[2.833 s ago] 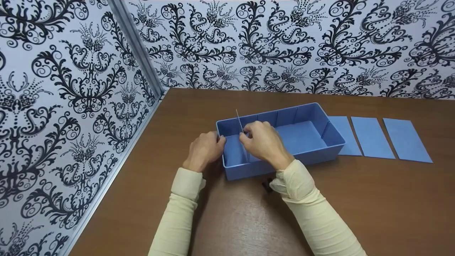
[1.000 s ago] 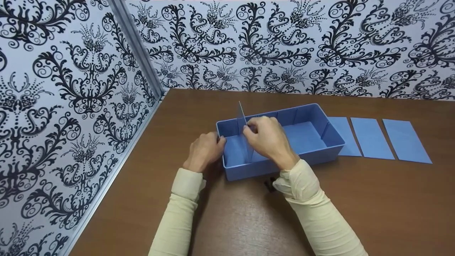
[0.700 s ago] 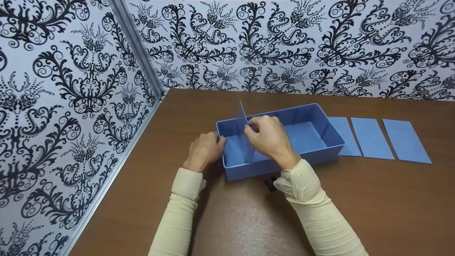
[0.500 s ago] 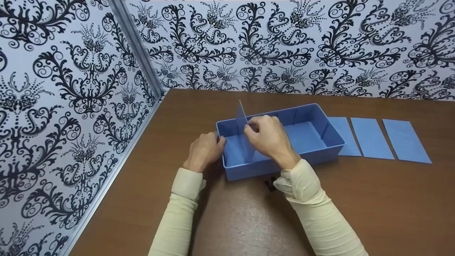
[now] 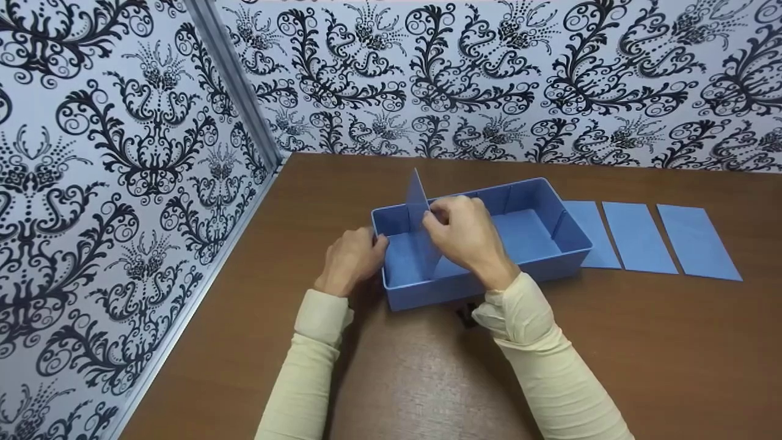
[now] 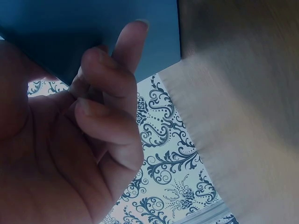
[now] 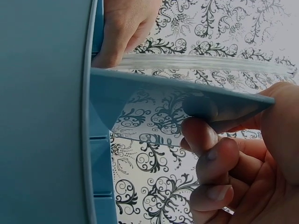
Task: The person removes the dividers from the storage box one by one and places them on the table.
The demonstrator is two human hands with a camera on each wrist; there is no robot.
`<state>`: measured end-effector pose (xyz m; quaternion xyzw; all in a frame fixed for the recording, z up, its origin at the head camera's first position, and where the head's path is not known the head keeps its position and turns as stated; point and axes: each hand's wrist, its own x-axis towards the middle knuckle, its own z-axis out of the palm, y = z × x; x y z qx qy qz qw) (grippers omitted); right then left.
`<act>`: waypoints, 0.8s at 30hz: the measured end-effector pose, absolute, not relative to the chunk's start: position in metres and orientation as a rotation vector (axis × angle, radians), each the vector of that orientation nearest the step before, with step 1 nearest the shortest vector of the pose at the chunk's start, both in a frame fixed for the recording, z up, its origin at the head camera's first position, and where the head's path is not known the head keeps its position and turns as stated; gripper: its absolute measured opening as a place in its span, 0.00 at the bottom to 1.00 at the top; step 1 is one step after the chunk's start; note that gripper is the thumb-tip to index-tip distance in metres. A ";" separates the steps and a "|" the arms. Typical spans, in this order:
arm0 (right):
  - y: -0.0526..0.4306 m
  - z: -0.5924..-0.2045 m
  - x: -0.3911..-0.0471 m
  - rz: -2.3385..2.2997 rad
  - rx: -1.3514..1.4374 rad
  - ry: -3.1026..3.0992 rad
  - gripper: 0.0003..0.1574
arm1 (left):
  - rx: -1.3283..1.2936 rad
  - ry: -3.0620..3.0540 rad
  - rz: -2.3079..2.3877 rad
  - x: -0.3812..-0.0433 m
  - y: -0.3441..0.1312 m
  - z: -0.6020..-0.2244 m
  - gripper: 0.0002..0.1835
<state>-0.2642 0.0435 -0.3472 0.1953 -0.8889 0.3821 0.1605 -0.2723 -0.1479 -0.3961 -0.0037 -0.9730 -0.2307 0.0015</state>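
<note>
A long blue plastic box [image 5: 421,296] stands on the brown table in the head view, with vertical ribs along its inner walls. My left hand [image 5: 351,260] grips its left end, thumb at the rim; in the left wrist view curled fingers touch the box wall [image 6: 154,42]. Between thumb and fingers, my right hand [image 5: 467,235] pinches a thin blue divider panel [image 5: 418,195]. It stands upright across the box near the left end, its far top corner well above the rim. The right wrist view shows the divider [image 7: 154,84] held at its edge, its other end within the box.
To the right of the box lie three flat blue panels on the table: a near panel [image 5: 595,238] partly hidden by the box, a middle panel [image 5: 640,237] and a right panel [image 5: 699,241]. Patterned walls [image 5: 489,79] rise behind and on the left.
The divider has risen higher out of the box, tilting slightly, as my right hand moved up and a little right. My left hand and the box have stayed in place.
</note>
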 end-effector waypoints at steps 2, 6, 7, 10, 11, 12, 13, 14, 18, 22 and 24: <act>0.044 -0.347 -0.264 1.097 0.556 -2.533 0.15 | -0.018 -3.051 -0.723 -0.272 -0.148 -0.396 0.16; 0.045 -0.346 -0.263 1.111 0.546 -2.520 0.14 | -0.030 -3.045 -0.720 -0.272 -0.148 -0.396 0.16; 0.045 -0.346 -0.263 1.114 0.544 -2.518 0.14 | -0.032 -3.045 -0.721 -0.272 -0.148 -0.396 0.17; 0.045 -0.344 -0.263 1.121 0.535 -2.512 0.12 | -0.030 -3.043 -0.720 -0.272 -0.149 -0.396 0.17; 0.046 -0.343 -0.263 1.128 0.531 -2.511 0.11 | -0.028 -3.041 -0.717 -0.273 -0.149 -0.396 0.17; 0.047 -0.343 -0.263 1.128 0.528 -2.513 0.11 | -0.028 -3.040 -0.714 -0.273 -0.149 -0.396 0.17; 0.048 -0.342 -0.263 1.132 0.524 -2.516 0.11 | -0.025 -3.042 -0.714 -0.273 -0.149 -0.396 0.17; 0.049 -0.342 -0.263 1.138 0.517 -2.518 0.11 | -0.021 -3.045 -0.712 -0.273 -0.149 -0.396 0.17; 0.057 -0.340 -0.263 1.145 0.487 -2.504 0.12 | -0.017 -3.065 -0.719 -0.272 -0.148 -0.396 0.17; 0.069 -0.341 -0.263 1.131 0.477 -2.479 0.12 | -0.011 -3.076 -0.731 -0.272 -0.148 -0.397 0.18; 0.075 -0.342 -0.262 1.124 0.472 -2.477 0.11 | -0.008 -3.074 -0.733 -0.272 -0.148 -0.397 0.18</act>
